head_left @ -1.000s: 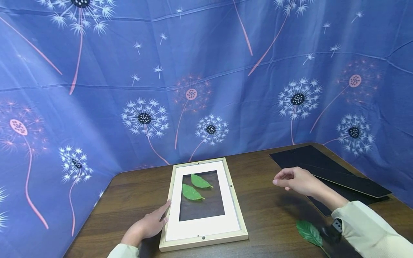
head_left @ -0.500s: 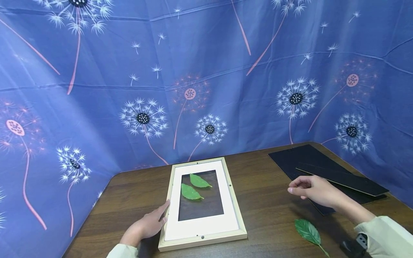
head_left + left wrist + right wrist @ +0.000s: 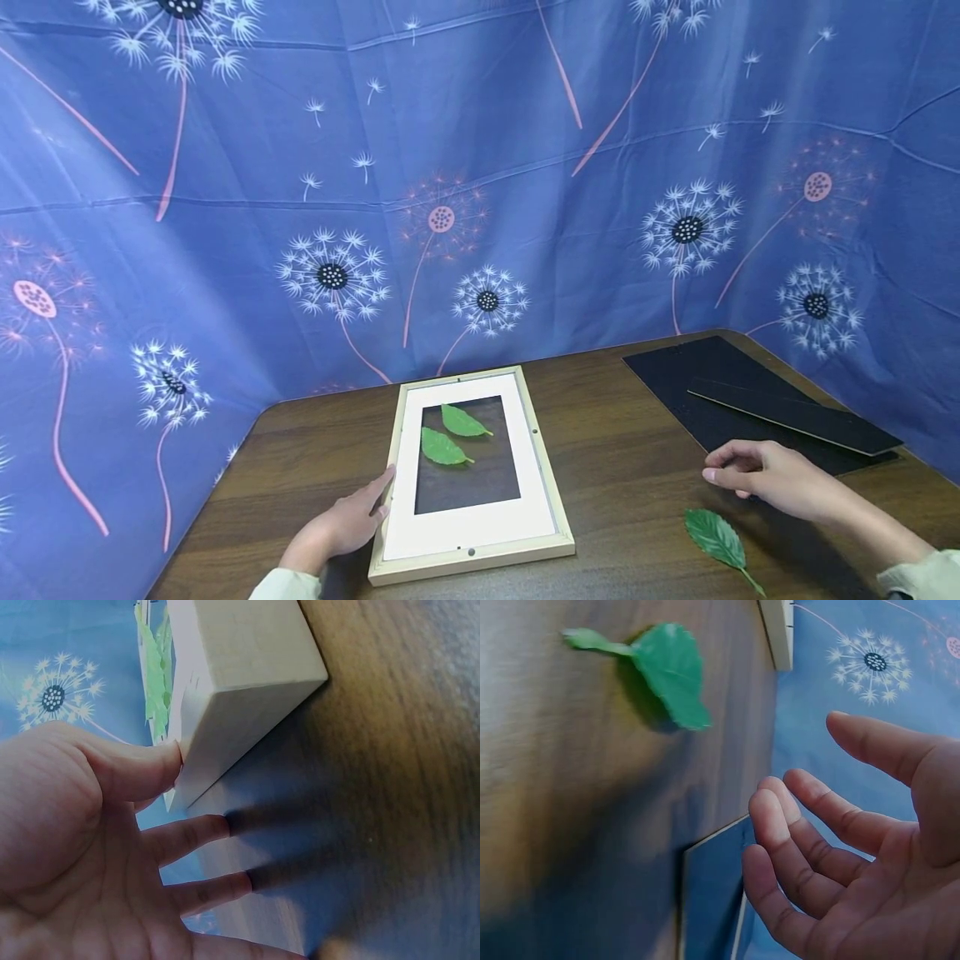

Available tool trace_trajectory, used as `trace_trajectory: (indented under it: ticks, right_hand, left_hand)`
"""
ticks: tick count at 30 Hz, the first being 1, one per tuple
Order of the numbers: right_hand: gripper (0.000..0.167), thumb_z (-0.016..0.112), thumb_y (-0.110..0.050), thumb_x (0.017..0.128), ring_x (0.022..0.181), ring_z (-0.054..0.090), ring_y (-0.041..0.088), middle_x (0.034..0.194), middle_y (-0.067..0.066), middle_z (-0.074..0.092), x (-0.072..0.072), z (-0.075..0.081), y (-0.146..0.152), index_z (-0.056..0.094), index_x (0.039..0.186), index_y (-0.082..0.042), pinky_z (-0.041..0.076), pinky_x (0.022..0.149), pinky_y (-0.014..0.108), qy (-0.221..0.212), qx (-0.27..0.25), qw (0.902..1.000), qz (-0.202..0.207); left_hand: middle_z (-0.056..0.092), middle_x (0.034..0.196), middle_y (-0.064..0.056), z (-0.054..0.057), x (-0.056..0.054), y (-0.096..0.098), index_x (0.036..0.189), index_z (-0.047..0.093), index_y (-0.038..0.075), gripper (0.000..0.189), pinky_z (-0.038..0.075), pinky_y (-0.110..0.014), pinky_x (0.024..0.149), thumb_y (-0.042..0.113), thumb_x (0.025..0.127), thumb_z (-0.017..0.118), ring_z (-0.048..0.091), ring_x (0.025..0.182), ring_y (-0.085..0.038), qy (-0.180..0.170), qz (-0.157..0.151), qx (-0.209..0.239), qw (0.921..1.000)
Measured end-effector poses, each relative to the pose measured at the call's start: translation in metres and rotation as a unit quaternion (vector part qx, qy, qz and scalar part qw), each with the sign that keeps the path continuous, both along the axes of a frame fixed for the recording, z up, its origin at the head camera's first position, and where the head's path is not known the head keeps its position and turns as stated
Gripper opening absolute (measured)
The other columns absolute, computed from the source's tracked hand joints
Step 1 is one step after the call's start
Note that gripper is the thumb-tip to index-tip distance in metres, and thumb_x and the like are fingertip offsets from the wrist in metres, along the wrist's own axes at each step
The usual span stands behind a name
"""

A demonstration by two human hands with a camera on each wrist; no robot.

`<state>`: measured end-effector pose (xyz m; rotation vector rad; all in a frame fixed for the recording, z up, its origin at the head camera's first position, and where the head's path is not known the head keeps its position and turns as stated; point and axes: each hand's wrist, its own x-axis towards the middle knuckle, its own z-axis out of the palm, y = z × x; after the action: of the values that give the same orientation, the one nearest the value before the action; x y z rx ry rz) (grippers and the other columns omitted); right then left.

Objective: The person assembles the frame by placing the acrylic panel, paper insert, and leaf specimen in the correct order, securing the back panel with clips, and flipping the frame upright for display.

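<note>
A light wooden picture frame with a white mat lies flat on the table. Two green leaves rest in the dark window of the mat. My left hand touches the frame's left side; in the left wrist view its thumb meets the frame's edge while the other fingers reach down to the table. My right hand hovers above the table with loosely bent fingers and nothing between them. Just in front of it lies a single darker green leaf, seen also in the right wrist view, apart from the fingers.
Black boards are stacked at the right rear, a narrower one lying askew on top. Brown wooden table surrounds the frame. A blue dandelion-print cloth hangs behind and at both sides.
My right hand has moved right and toward me, from beside the boards' left edge to just behind the single leaf. The left hand, the frame and the leaves stay put.
</note>
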<state>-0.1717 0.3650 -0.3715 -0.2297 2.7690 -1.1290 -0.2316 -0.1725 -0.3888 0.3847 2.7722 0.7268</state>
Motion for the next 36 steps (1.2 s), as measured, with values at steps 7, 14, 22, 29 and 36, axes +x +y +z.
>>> trace_trajectory:
  ticks: [7,14,22,29,36]
  right_hand:
    - [0.037,0.056,-0.025,0.105,0.075,0.059,0.012,0.09,0.003,0.064,0.012,-0.016,0.008,0.062,0.122,0.007,0.049,0.064,0.029,-0.015,-0.019,0.9997,0.009]
    - [0.034,0.059,-0.022,0.104,0.074,0.056,0.004,0.09,0.005,0.063,0.024,-0.03,0.016,0.063,0.12,0.007,0.048,0.062,0.026,-0.022,-0.026,0.9993,0.014]
    - [0.034,0.063,-0.022,0.101,0.079,0.051,0.001,0.096,0.002,0.06,0.033,-0.042,0.014,0.062,0.119,0.008,0.044,0.063,0.023,-0.06,-0.053,0.9965,0.027]
    - [0.03,0.079,-0.015,0.089,0.071,0.04,0.0,0.087,-0.001,0.046,0.038,-0.05,0.007,0.063,0.109,0.001,0.031,0.058,0.026,-0.021,-0.044,0.9972,0.056]
    - [0.031,0.085,-0.013,0.08,0.071,0.04,0.002,0.086,-0.003,0.047,0.041,-0.052,-0.002,0.062,0.1,-0.01,0.031,0.06,0.025,-0.019,0.005,0.9998,0.011]
  left_hand:
    - [0.043,0.148,-0.036,0.0,0.0,0.0,0.153,0.035,-0.007,0.054,0.021,-0.075,0.11,0.005,0.103,0.051,0.036,0.137,-0.059,-0.001,-0.007,0.007,1.0]
    - [0.041,0.149,-0.036,0.001,-0.001,0.0,0.154,0.033,-0.006,0.054,0.02,-0.073,0.112,0.004,0.103,0.049,0.035,0.139,-0.056,-0.011,-0.003,0.009,0.9999]
    - [0.036,0.156,-0.03,-0.059,-0.042,-0.034,0.161,0.024,0.008,0.061,0.019,-0.075,0.111,0.028,0.109,0.046,0.032,0.142,-0.054,-0.018,-0.026,-0.007,0.9995]
    - [0.037,0.156,-0.029,-0.064,-0.045,-0.038,0.162,0.023,0.009,0.062,0.019,-0.076,0.11,0.029,0.108,0.048,0.032,0.142,-0.054,-0.017,-0.027,-0.004,0.9995]
    - [0.042,0.149,-0.036,-0.009,-0.007,-0.004,0.155,0.032,-0.004,0.056,0.02,-0.074,0.11,0.006,0.104,0.051,0.036,0.138,-0.057,-0.015,-0.004,0.005,0.9999]
